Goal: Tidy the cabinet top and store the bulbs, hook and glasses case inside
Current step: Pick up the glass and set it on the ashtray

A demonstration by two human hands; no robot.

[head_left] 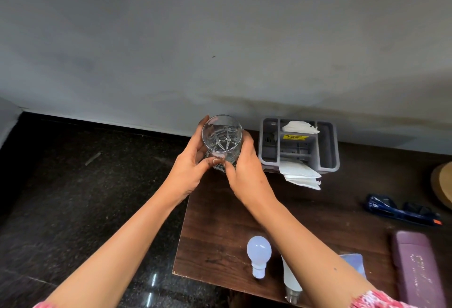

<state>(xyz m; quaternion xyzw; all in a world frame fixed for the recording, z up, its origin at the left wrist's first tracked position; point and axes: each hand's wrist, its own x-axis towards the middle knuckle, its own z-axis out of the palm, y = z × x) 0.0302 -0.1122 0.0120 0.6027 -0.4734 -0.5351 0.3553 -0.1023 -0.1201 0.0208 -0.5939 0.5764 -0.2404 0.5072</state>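
Both hands wrapped glass [222, 140] – left hand [189, 169] on left side, right hand [245, 173] on right, fingers clasped around it, likely steadying it at far-left corner of cabinet top [220, 222]. Bulb [258, 255] lay near edge; glasses case [415, 266] near right – neither stored.

— How is the light sitting around the glass [221, 139]?

— Soft and even, no hard beam showing. The wall [220, 26] behind the glass is reading a dull, patchy grey, while the floor [73, 185] left of it is sinking almost to black.

— Any glare?

— Small white glints are shining on the floor below the glass, and its cut pattern is catching highlights.

— Sharpness?

— The glass is looking fairly crisp. Far right of it, the purple case [418, 268] is smearing, and straight lines are bowing toward the frame edges.
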